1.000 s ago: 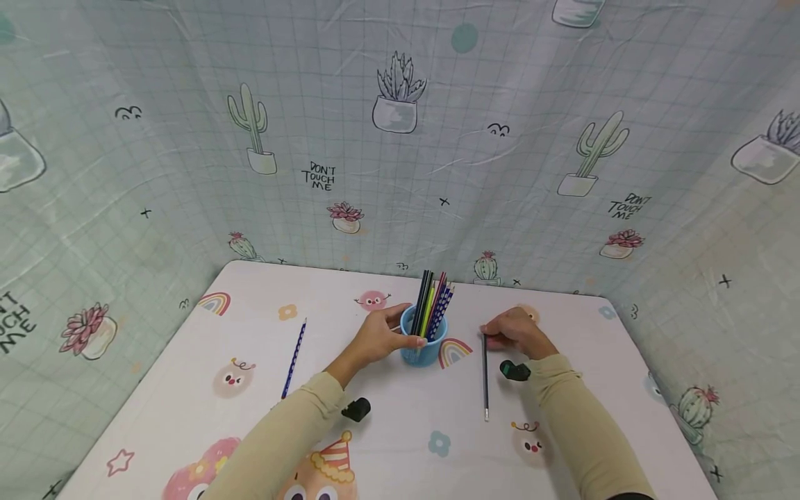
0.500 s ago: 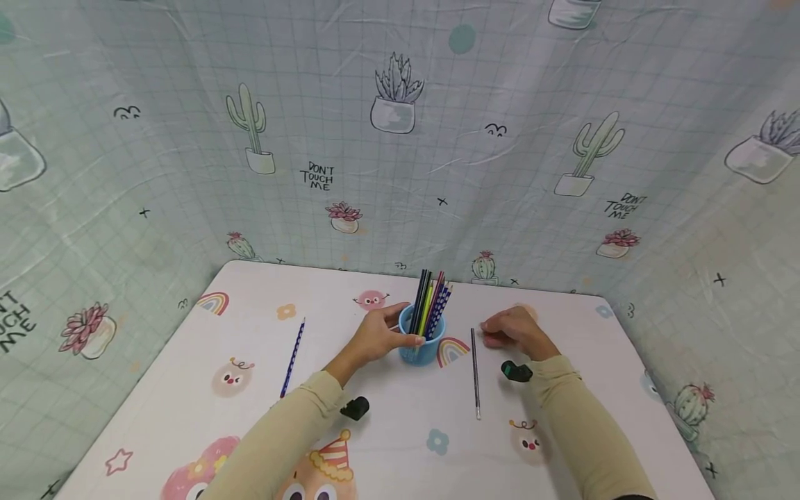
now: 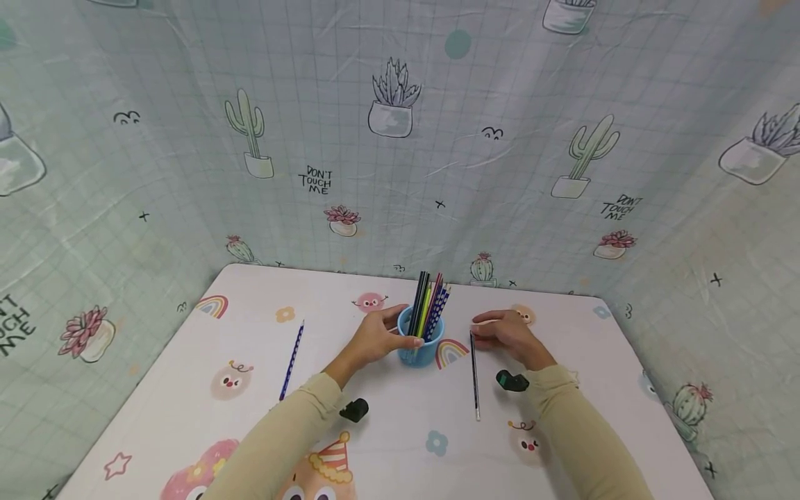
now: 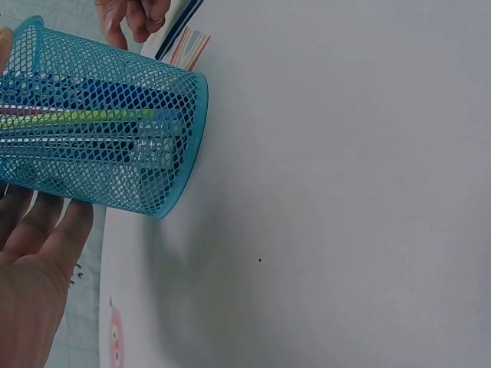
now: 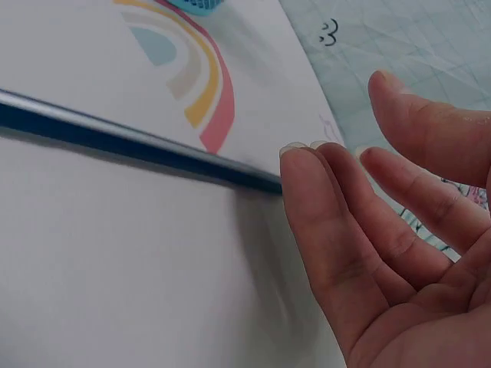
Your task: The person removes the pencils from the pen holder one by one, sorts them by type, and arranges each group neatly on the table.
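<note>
My left hand (image 3: 375, 339) grips a blue mesh pencil cup (image 4: 115, 172), thumb on one side and fingers round the other. Several black, yellow-green, pink and dotted blue pencils (image 3: 431, 305) stand in the cup. To its right, a dark pencil (image 3: 475, 382) lies lengthwise on the table, its white-tipped end toward me. My right hand (image 3: 507, 337) is at the far end of that pencil. In the right wrist view, the fingertips (image 5: 299, 165) meet the pencil's end, while the thumb stands well apart from them.
A dotted blue pencil (image 3: 292, 361) lies on the left part of the white printed table (image 3: 400, 458). The black wrist cameras show below each hand, one by the left sleeve (image 3: 355, 410) and one by the right. A patterned cloth (image 3: 312, 104) hangs round the table's back and sides.
The dark pencil came out of the right hand's fingers and shifted slightly left. My right hand has since followed it left to its far end. The left hand keeps its hold on the cup.
</note>
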`<action>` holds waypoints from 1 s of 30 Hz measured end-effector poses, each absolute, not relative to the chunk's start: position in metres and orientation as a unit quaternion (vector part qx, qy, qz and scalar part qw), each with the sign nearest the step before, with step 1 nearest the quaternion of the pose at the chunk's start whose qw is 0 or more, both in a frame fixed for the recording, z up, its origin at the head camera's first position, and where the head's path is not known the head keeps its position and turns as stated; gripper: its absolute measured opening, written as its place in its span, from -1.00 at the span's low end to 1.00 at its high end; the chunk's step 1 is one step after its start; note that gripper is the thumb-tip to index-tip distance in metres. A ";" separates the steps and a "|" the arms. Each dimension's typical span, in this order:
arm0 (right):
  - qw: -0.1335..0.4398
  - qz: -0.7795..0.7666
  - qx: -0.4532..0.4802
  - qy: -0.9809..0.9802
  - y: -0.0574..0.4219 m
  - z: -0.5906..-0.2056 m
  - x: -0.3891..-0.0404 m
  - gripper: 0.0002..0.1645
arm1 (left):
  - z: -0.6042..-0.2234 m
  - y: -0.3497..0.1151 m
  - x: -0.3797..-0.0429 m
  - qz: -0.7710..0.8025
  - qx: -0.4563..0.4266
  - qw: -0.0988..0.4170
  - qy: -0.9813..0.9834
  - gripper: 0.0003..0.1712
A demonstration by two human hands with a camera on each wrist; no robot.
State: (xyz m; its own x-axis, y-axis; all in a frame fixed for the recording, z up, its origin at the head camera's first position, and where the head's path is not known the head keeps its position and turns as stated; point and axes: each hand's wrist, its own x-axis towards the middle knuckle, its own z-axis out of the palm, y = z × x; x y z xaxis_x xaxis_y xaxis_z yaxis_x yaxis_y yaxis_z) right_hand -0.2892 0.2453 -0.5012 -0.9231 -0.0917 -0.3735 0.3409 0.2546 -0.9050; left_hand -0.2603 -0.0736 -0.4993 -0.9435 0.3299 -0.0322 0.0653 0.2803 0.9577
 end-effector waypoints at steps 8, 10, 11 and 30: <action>0.179 -0.600 0.024 0.779 0.233 -0.498 -0.283 -0.41 | -0.499 -0.074 -0.260 0.588 0.126 0.112 0.791 0.02; 0.179 -0.600 0.010 0.780 0.229 -0.498 -0.282 -0.40 | -0.499 -0.074 -0.261 0.589 0.126 0.112 0.790 0.01; 0.178 -0.598 0.005 0.782 0.227 -0.498 -0.282 -0.39 | -0.500 -0.074 -0.261 0.590 0.127 0.111 0.790 0.01; 0.162 -0.583 -0.102 0.790 0.206 -0.497 -0.275 -0.28 | -0.499 -0.073 -0.260 0.596 0.129 0.106 0.786 -0.06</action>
